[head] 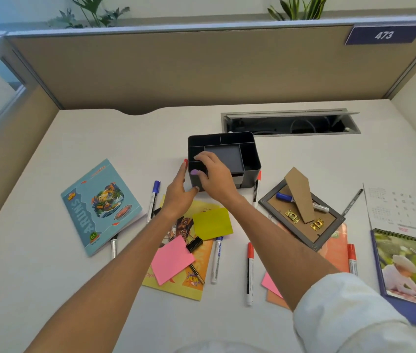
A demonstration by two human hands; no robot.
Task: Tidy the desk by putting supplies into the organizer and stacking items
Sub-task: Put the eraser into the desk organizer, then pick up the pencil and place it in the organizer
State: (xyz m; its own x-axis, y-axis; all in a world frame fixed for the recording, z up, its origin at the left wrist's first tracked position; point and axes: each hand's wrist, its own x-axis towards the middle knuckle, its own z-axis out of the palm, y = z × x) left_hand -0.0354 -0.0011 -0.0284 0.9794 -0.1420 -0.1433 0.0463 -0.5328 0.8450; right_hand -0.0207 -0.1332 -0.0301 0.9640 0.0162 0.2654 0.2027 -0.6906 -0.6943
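A dark grey desk organizer [248,159] with several compartments stands mid-desk. My right hand [214,175] grips its front left corner, fingers curled over the rim and thumb on the front wall. My left hand [179,192] presses flat against its left side, fingers straight. Scattered in front lie a blue notebook [101,206], a yellow booklet [181,278] with pink [171,259] and yellow sticky notes [213,223], a black binder clip [194,244], and several red and blue markers [249,273].
A picture frame [303,215] lies face down at the right with a blue marker on it, over an orange booklet [336,248]. A desk calendar [410,263] sits far right. An open cable tray [290,122] is behind the organizer. Partition walls enclose the desk.
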